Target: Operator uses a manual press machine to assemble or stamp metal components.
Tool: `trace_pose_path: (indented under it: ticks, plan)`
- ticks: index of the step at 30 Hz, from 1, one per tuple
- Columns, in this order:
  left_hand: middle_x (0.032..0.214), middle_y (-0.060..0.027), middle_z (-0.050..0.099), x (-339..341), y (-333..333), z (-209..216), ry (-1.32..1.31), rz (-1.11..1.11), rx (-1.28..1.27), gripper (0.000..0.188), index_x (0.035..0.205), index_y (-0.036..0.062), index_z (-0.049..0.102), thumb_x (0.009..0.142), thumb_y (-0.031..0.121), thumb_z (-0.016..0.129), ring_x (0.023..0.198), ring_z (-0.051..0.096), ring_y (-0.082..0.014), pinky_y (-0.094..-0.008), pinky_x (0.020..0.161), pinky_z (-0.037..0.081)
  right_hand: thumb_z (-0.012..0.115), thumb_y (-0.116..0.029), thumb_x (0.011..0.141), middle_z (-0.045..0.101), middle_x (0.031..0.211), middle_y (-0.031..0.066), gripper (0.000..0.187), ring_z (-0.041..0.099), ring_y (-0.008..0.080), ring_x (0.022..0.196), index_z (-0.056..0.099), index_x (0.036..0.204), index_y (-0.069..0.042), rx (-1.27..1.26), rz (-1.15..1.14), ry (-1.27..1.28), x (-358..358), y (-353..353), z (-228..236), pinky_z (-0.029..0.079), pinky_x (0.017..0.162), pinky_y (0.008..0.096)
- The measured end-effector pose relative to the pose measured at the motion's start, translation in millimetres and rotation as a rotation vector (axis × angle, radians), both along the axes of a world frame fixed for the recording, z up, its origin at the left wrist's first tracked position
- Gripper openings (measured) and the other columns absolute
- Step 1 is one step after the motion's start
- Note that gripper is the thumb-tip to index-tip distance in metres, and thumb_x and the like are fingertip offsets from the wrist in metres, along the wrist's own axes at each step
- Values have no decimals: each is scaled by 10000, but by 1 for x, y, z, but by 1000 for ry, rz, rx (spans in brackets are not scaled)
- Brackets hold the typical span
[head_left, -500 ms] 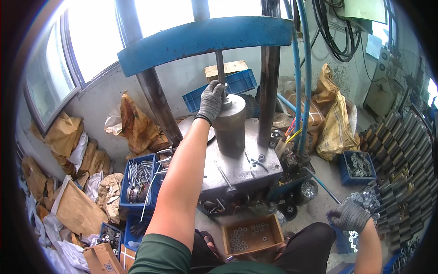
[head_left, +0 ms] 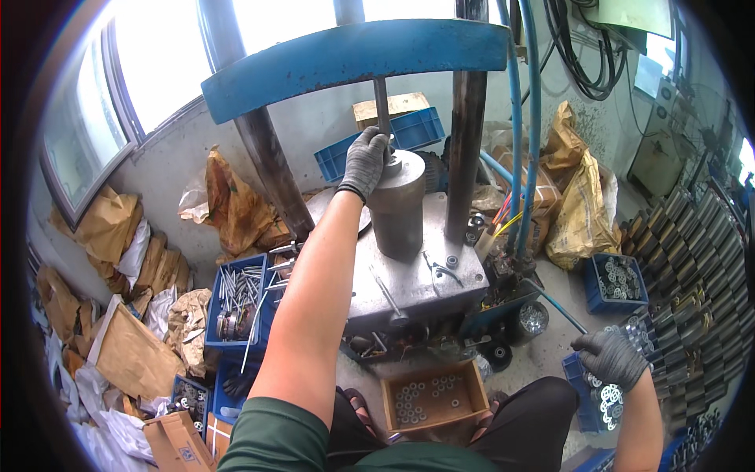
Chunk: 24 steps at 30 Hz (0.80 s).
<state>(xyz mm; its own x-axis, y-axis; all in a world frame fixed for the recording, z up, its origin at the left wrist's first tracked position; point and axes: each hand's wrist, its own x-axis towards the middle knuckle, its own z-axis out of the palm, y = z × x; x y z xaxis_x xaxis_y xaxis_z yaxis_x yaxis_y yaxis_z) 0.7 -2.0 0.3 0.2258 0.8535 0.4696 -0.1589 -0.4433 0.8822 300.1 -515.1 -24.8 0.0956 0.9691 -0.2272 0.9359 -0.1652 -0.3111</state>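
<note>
The right hand [head_left: 612,360] was closed on the lever [head_left: 554,303]; the left hand [head_left: 364,164] curled at the slim shaft [head_left: 381,102], though I couldn't tell whether gripping it. A blue crossbeam [head_left: 354,63] spanned overhead; below, the metal table [head_left: 413,287] bore the upright steel cylinder [head_left: 399,216], pliers [head_left: 439,269], and a ring [head_left: 452,260] beside them.

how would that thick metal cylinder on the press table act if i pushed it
The metal cylinder looks thick and bulky, so it is probably heavy and stiff. Standing upright and taller than wide, it might tip if pushed near the top. Its rounded side suggests it could roll once lying down.
</note>
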Motion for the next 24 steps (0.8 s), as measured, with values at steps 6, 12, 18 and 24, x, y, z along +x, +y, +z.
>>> trace_pose_path:
  ticks: [6,12,18,24]
  plan:
    - [770,-31,646,0,-1,1,-17,-6,-32,175,1030,42,687,969,145,559,667,579,-100,-269,647,494,663,-219,878,754,1008,177,318,725,360,965,745,1146,-69,-22,85,-57,4,1,-6,578,871,428]
    - [785,-30,651,-1,5,-3,-6,-8,-4,186,1056,39,691,966,141,563,681,589,-101,-271,649,500,644,-187,897,742,965,214,284,718,383,911,745,1103,-19,168,-24,26,1,5,0,575,843,448]
    - [801,-24,657,0,-1,-1,-19,-13,-1,204,1117,40,688,997,188,616,698,595,-95,-267,668,511,693,-113,860,719,885,198,210,711,375,830,739,1036,-9,526,-101,-77,-11,17,12,578,762,439]
    - [797,-21,660,3,-4,2,-23,-43,-8,171,1127,47,674,1013,170,643,650,575,-67,-240,646,501,682,-79,887,693,937,190,150,683,393,892,686,1026,-23,1119,-63,-364,24,111,56,548,789,458]
